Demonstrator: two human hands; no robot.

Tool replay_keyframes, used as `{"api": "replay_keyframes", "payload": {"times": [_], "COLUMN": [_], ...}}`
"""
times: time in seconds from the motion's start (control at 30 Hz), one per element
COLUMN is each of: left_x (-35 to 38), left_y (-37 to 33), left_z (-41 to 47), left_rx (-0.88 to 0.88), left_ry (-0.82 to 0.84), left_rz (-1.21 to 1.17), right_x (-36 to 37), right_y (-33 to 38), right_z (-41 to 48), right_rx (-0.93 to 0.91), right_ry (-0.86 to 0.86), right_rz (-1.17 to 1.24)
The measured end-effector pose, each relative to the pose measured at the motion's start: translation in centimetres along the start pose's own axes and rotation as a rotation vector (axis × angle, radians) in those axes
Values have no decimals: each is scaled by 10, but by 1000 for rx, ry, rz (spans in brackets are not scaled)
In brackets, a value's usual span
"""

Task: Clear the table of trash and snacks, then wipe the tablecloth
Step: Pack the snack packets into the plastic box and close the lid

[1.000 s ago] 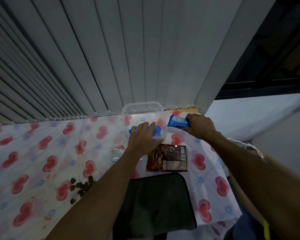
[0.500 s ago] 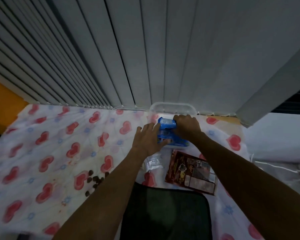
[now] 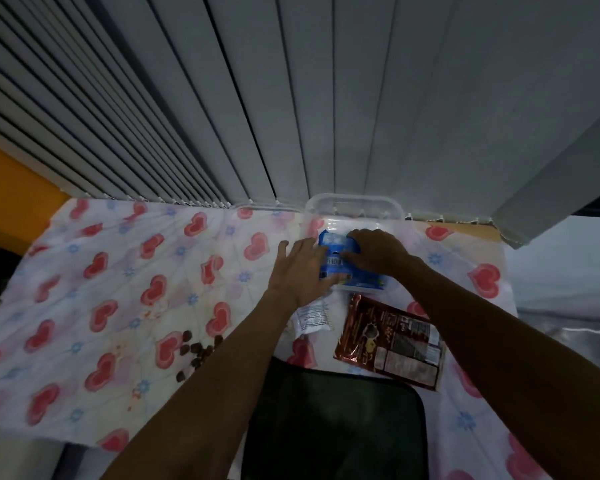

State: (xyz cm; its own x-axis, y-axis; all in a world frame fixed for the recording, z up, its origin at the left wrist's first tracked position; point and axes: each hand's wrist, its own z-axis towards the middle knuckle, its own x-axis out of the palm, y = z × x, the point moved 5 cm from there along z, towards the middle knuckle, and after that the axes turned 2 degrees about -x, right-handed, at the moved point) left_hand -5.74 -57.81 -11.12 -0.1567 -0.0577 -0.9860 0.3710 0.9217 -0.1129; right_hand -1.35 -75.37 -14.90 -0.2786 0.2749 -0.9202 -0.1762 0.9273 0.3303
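A clear plastic container [image 3: 354, 202] stands at the table's far edge against the blinds. Blue snack packets [image 3: 333, 245] lie inside it. My right hand [image 3: 378, 254] lies on top of them, its fingers curled over the upper blue packet. My left hand [image 3: 302, 268] touches the packets' left side with straight, spread fingers. A brown foil snack packet [image 3: 392, 341] lies flat just in front of the container. Partly under my left forearm there is a small white packet [image 3: 312, 318]. Dark brown crumbs [image 3: 198, 351] are scattered on the heart-print tablecloth [image 3: 118, 289].
A dark chair back [image 3: 333, 420] stands at the table's near edge, between my forearms. Grey vertical blinds [image 3: 291, 98] hang right behind the container. The tablecloth's left edge drops off by an orange wall [image 3: 11, 188].
My right hand carried its blue packet left and down into the container, onto the one under my left hand. My left hand's fingers straightened. The view swung left.
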Motion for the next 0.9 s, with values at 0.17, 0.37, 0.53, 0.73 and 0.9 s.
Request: {"api": "replay_keyframes", "payload": {"times": [0.17, 0.37, 0.53, 0.73, 0.9], "left_x": [-14, -10, 9, 41, 62], "left_y": [13, 27, 42, 57, 65], "left_z": [-19, -56, -92, -117, -117], "left_rx": [-53, -154, -120, -86, -127], "left_ry": [-44, 40, 213, 326, 280], "left_rz": [65, 0, 55, 67, -245], "right_x": [-21, -34, 1, 59, 94], "right_y": [23, 84, 118, 124, 125], "right_z": [-28, -69, -96, -116, -118], "right_rx": [24, -57, -81, -94, -14], "right_ry": [-224, -236, 3, 23, 65], "right_rz": [55, 100, 17, -30, -30]}}
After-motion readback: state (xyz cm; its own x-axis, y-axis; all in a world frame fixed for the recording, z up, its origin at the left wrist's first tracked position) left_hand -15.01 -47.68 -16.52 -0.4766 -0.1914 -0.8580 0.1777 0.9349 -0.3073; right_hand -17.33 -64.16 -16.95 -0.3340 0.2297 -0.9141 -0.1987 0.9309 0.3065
